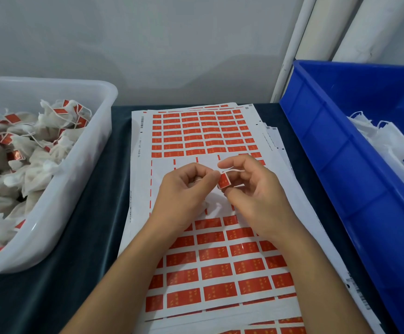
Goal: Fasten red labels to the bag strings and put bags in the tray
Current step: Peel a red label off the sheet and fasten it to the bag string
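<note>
A small red label (224, 181) is pinched between the fingertips of my left hand (184, 189) and my right hand (251, 186), above the label sheet (208, 261). A thin white string (232, 170) runs across my right fingers at the label's top. The white bag (214, 205) hangs mostly hidden below and between my hands. Labelled bags (27, 150) fill the clear plastic tray (85, 150) at the left.
A blue crate (336, 150) at the right holds unlabelled white bags (384, 138). A stack of label sheets lies under the top sheet on the dark tablecloth (87, 249). White rolls (316, 32) lean against the grey wall behind.
</note>
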`<state>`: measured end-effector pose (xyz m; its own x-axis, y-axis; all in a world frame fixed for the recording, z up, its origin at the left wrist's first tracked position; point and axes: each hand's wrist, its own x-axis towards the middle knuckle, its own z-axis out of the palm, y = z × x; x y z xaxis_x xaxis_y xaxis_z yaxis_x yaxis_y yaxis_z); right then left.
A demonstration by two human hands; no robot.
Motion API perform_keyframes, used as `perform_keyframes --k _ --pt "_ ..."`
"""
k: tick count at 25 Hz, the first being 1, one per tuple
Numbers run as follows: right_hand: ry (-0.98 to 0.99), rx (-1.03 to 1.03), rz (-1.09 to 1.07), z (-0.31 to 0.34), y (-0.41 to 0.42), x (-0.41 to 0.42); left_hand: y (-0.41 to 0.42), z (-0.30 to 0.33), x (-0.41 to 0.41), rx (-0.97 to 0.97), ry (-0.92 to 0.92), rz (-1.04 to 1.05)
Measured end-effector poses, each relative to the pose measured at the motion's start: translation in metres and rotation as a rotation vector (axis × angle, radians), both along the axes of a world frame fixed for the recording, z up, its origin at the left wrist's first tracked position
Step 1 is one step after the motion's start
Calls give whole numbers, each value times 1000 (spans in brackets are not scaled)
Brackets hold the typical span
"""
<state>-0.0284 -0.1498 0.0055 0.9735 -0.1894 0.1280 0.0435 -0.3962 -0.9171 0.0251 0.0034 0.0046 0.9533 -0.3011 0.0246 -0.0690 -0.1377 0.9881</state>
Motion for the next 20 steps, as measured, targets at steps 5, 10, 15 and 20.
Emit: perform_keyframes --k 5,10,15,20 --pt "-2 55 -63 1 -1 2 -1 -2 -1 26 -43 -17" --pt "-1 28 -100 1 -1 2 -2 -3 -1 9 -46 -26" --pt "-29 1 -108 -1 0 2 -3 -3 -2 21 -51 -13" --pt "-14 4 -96 -2 0 3 -2 -3 -1 15 -59 -16"
